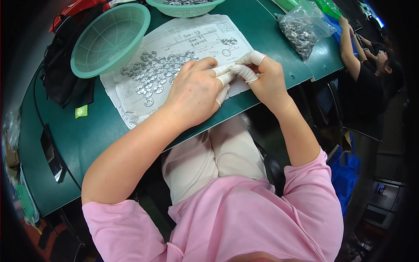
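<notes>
Pink shirt (262, 214) is closest to the camera, pale trousers (211, 159) past it, and the near edge of the green bench (109, 126) cuts right across above the lap. Both hands work just inside that edge: left hand (196, 89) and right hand (266, 76) have their fingertips pinched together, white cots (249, 75) on several fingers, but I can't tell what's between them, it's too small and covered. One printed sheet (242, 37) lies under the hands, its lower border close to the edge. Loose metal discs (148, 84) crowd its middle left of the hands, thirty-odd I reckon, though the left hand may hide some; 2 more discs (229, 41) sit apart near the sheet's right border. Room-wise, green top shows between the sheet and the 1 clear bag (301, 32) of metal parts on the right, and a wider stretch runs left of the sheet, with 1 yellow-green packet (81, 112) on it and 1 dark slab (52, 159) by the left side. Baskets: 2 pale green ones, the left basket (111, 41) overlapping the sheet's upper left, the far basket (187, 9) cropped by the frame with metal parts inside.
</notes>
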Action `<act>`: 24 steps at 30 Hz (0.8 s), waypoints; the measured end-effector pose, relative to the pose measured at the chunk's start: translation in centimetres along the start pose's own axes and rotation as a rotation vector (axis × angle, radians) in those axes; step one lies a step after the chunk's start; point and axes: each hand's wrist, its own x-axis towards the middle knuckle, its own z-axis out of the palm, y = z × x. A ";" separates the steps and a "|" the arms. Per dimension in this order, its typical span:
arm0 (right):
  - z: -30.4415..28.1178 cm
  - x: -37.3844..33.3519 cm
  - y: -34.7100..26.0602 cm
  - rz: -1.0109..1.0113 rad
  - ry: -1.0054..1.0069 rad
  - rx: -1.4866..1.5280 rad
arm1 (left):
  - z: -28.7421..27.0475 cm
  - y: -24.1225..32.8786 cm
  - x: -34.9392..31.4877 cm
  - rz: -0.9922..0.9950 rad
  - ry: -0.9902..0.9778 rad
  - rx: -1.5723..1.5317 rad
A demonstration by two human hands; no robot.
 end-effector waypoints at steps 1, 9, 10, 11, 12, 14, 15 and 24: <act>0.0 -0.1 0.1 -0.029 0.003 -0.031 | 0.0 0.0 0.0 0.007 0.002 -0.002; 0.5 -0.1 -0.1 -0.083 0.017 -0.126 | -0.1 0.3 0.0 0.020 -0.024 0.034; 0.5 0.0 -0.3 -0.093 0.025 -0.133 | -0.1 0.3 0.1 0.019 -0.026 0.032; 0.5 0.0 -0.4 -0.103 0.032 -0.140 | -0.1 0.3 0.1 0.016 -0.039 0.045; 0.5 0.1 -0.4 -0.101 0.031 -0.139 | -0.1 0.3 0.1 0.013 -0.051 0.059; 0.3 0.2 -0.2 -0.112 0.017 -0.142 | -0.2 0.4 0.2 0.010 -0.065 0.072; 0.3 0.2 -0.2 -0.117 0.011 -0.144 | -0.2 0.4 0.3 0.010 -0.056 0.072; 0.6 0.1 -0.2 -0.105 0.032 -0.162 | 0.0 0.4 0.2 0.009 -0.043 0.052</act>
